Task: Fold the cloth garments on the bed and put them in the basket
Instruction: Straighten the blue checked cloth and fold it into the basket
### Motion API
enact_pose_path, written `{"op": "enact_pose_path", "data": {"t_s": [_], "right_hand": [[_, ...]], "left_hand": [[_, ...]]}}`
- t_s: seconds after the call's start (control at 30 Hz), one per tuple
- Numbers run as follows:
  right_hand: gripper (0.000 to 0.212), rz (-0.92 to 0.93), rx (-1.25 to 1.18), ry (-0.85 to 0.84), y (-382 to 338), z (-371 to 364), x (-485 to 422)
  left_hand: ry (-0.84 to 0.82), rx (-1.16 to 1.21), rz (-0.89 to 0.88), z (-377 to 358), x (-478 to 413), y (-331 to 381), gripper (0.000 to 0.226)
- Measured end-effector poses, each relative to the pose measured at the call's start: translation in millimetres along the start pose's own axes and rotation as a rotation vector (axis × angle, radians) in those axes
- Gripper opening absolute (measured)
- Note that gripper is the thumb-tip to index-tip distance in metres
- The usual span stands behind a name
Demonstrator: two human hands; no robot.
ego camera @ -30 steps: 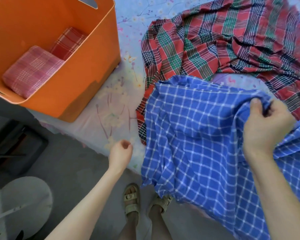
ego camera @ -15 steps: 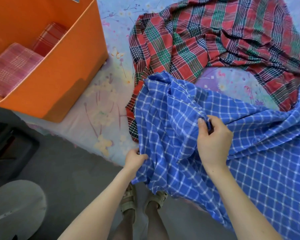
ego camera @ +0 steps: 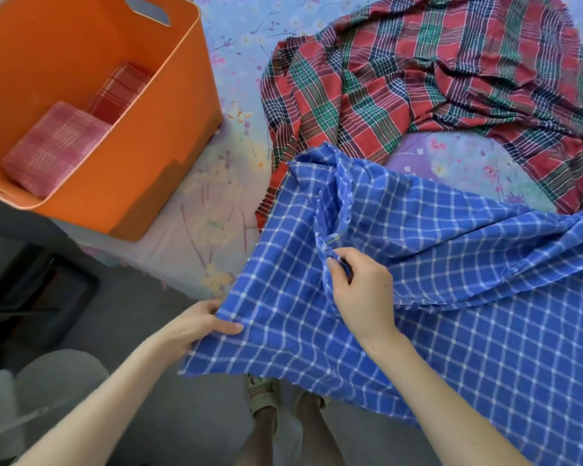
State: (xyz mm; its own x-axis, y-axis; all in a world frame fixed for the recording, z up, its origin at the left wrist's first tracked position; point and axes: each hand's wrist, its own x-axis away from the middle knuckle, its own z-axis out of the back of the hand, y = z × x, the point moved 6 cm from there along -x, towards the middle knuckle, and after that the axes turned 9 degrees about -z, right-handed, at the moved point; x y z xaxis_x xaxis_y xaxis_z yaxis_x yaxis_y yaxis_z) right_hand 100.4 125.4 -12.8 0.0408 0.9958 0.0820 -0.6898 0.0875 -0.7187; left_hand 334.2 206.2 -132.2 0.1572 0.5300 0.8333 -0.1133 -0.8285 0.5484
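Pinching blue cloth (ego camera: 451, 297): left hand (ego camera: 196, 326), right hand (ego camera: 360, 290).

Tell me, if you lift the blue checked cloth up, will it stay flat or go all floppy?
Probably floppy: the blue checked cloth already bunches into folds where the right hand pinches it. It likely hangs down too, since its edge droops off the bed by the left hand. It looks thin, so probably light.

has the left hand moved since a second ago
Yes. The left hand went from hanging free near the bed edge to gripping the blue cloth.
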Motion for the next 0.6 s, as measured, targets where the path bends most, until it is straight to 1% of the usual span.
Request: {"op": "enact_pose_path", "data": {"t_s": [0.03,0.1,0.13,0.27,0.33,0.4,0.43,0.5,0.6], "right_hand": [[0.020,0.021,0.021,-0.043,-4.2,-9.3,5.1],[0.014,0.058,0.060,-0.109,-14.8,-27.6,16.3],[0.013,0.076,0.073,-0.127,-19.7,-35.2,22.1],[0.011,0.134,0.026,-0.203,-45.6,-71.8,53.2],[0.015,0.152,-0.029,-0.311,-58.2,-98.5,72.8],[0.020,0.109,-0.028,-0.387,-58.7,-125.0,84.6],[0.022,0.055,-0.016,-0.404,-55.3,-133.5,85.6],[0.023,-0.025,-0.022,-0.387,-44.5,-142.5,86.8],[0.023,-0.061,-0.050,-0.375,-39.0,-145.6,95.9]], "left_hand": [[0.023,-0.086,0.000,11.8,3.8,-3.6,0.047],[0.093,-0.246,0.004,31.8,12.1,-9.7,0.031],[0.106,-0.277,0.004,36.7,14.8,-13.0,0.025],[0.129,-0.255,-0.054,41.7,20.6,-24.0,0.016],[0.178,-0.221,-0.103,39.7,23.0,-26.8,0.017],[0.241,-0.239,-0.160,35.2,26.5,-25.6,0.018],[0.276,-0.264,-0.195,33.2,28.3,-23.0,0.019],[0.331,-0.269,-0.248,29.0,31.6,-17.6,0.022],[0.318,-0.106,-0.232,21.8,38.5,-13.9,0.017]]}}
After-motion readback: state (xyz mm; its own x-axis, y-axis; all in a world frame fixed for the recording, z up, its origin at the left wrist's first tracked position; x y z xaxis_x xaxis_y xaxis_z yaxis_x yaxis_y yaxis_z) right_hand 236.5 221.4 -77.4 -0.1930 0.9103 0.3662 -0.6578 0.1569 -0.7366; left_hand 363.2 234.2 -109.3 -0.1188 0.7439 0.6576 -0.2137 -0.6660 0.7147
